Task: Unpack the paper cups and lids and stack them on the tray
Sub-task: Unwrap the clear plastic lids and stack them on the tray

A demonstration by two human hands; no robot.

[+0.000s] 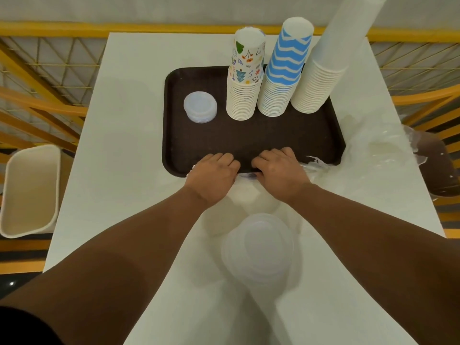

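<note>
Crinkling clear plastic wrap [316,164], both fists

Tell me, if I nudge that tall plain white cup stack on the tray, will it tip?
Probably yes: the plain white cup stack towers over its neighbours on a narrow base. Being paper, it is likely light, so it may slide across the tray.
</note>
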